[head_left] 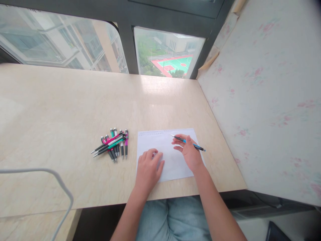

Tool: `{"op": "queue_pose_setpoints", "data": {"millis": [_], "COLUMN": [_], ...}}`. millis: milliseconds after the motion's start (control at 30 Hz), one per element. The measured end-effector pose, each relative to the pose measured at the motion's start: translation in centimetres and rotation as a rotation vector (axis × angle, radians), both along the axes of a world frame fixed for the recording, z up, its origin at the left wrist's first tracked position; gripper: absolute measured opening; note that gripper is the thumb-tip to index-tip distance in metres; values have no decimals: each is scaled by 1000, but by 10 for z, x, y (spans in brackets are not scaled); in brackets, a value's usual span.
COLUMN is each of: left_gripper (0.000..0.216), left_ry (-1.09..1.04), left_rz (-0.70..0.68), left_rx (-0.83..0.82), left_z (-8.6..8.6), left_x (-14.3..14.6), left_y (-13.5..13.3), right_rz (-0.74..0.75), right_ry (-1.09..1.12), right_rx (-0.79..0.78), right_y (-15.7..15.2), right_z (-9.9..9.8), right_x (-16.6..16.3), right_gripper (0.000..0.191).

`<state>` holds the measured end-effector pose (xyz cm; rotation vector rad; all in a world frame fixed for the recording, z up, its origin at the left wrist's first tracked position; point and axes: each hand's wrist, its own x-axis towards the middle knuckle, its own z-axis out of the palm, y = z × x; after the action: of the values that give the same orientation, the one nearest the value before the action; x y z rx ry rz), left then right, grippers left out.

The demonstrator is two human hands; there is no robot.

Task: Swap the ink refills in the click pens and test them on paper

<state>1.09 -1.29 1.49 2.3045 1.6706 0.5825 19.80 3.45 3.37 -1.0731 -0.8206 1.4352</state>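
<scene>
A white sheet of paper point(173, 167) lies on the stone-look surface, with small rows of writing along its top edge. My left hand point(149, 164) rests palm down on the sheet's lower left part, fingers loosely spread and holding nothing. In my right hand point(192, 155), over the right side of the sheet, is a blue and black pen point(179, 138). Its silver tip points left, and I cannot tell whether it touches the paper. Left of the sheet lies a loose pile of several pens point(110, 144) with black grips and green, pink, purple or white barrels.
A grey-white cable point(61, 182) curves across the front left. The counter point(75, 103) reaches back to a window point(160, 50) with a dark frame. A flower-patterned wall point(263, 100) bounds the right side. My legs point(173, 217) are below the front edge.
</scene>
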Motion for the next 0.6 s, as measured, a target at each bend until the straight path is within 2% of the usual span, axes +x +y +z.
{"op": "queue_pose_setpoints", "data": {"millis": [100,167,367,600], "left_gripper": [20,19,19,20], "left_ry": [-7,-8,-9,-16], "left_rz": [-7,-11,-22,-17], "left_rx": [2,4,-2,-21], "left_z": [1,2,3,-1], "left_x": [0,0,-1,-1], "left_y": [0,0,-1,-1], "right_rz": [-45,-82,-72,-80], "right_ry": [-419,-605,-766,-864], "right_rx": [91,137,234,272], "right_y": [22,37,67,69], "right_z": [-9,-15,-25,-35], "right_x": [-7,-12,-23,-24], "right_gripper": [28,28,30,29]}}
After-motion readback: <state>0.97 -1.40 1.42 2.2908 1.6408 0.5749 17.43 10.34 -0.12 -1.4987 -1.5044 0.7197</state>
